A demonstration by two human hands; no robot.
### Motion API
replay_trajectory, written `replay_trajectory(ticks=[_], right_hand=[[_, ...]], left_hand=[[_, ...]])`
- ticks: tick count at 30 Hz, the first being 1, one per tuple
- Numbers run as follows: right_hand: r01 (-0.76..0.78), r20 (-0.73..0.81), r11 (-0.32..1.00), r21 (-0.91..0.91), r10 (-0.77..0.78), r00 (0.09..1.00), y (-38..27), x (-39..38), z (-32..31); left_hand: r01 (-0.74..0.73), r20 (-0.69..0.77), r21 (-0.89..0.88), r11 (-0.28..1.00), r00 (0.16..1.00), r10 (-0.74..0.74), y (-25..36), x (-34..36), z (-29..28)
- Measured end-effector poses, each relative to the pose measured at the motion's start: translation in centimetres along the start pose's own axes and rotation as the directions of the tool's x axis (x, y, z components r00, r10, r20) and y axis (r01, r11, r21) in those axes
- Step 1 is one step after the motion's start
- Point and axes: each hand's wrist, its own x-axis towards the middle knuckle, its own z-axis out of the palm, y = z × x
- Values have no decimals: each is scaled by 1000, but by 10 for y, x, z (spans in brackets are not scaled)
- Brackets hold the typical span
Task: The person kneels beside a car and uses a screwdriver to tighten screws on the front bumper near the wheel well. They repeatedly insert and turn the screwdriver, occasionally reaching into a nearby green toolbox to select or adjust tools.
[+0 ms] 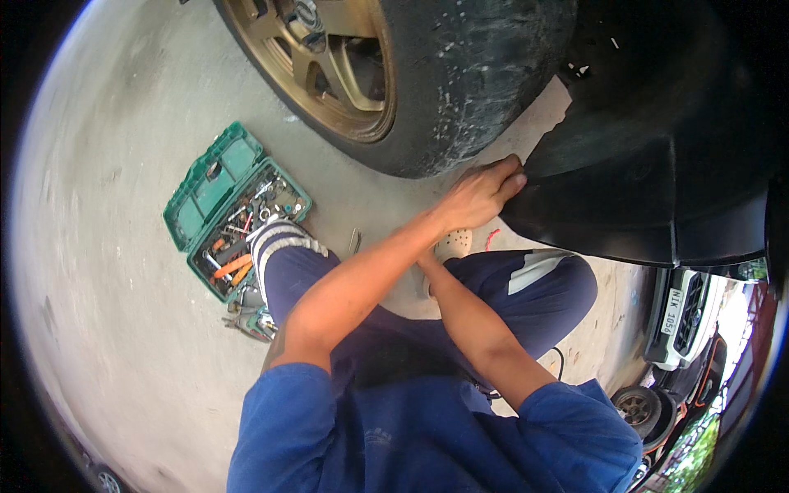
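My left hand [483,195] is at the lower edge of a black car body panel [608,201], its fingers and thumb closed round the edge beside the wheel arch. Just beyond it stands a large tyre [485,74] with scuffed, whitish tread on a bronze wheel [345,57]. My right forearm [477,316] passes beneath my left one; the right hand is hidden behind the left forearm, so its fingers do not show.
An opened green toolbox [222,185] full of hand tools lies by my left knee. A thin metal tool [354,241] and a red piece [492,239] are on the concrete floor [123,246]. A white vehicle [684,320] and a loose wheel [637,408] are at the right.
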Motion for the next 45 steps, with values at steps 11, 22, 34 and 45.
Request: replay_trajectory(ticks=[11, 22, 34, 45], right_hand=[[-483, 216, 577, 658, 471, 856, 2, 29, -19], [-212, 140, 824, -525, 330, 934, -16, 6, 18], [-67, 149, 870, -489, 159, 976, 63, -3, 60], [-174, 151, 770, -613, 330, 932, 24, -1, 30]], left_hand=[[16, 20, 131, 991, 1000, -18, 15, -4, -13], [167, 306, -8, 986, 939, -156, -6, 12, -24], [165, -45, 9, 986, 985, -165, 5, -4, -11], [101, 62, 137, 985, 992, -110, -24, 4, 17]])
